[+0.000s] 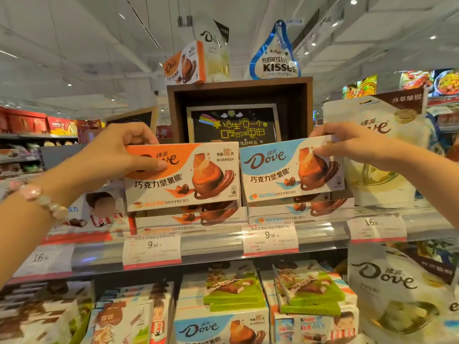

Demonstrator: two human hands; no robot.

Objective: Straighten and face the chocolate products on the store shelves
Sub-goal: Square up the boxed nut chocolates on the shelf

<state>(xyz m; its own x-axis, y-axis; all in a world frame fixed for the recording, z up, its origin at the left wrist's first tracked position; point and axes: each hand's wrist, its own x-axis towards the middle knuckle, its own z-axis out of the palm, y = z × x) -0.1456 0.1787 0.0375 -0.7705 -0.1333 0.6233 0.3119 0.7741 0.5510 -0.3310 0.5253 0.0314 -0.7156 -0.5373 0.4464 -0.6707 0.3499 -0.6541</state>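
These cartons look light, stiff and a little slick — I judge the top edge the best place to pinch. My left hand [116, 155] grips the orange Dove box [183, 177] at its upper left corner, thumb across the front. My right hand [347, 145] pinches the blue Dove box [290, 170] at its upper right corner — both upright, side by side on the top shelf [211, 242].

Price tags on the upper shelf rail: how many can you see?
4. One "16" tag at far left, a "9.90" tag under the orange Dove box, a "9.90" tag under the blue Dove box, and a "16" tag at right. More may lie out of frame.
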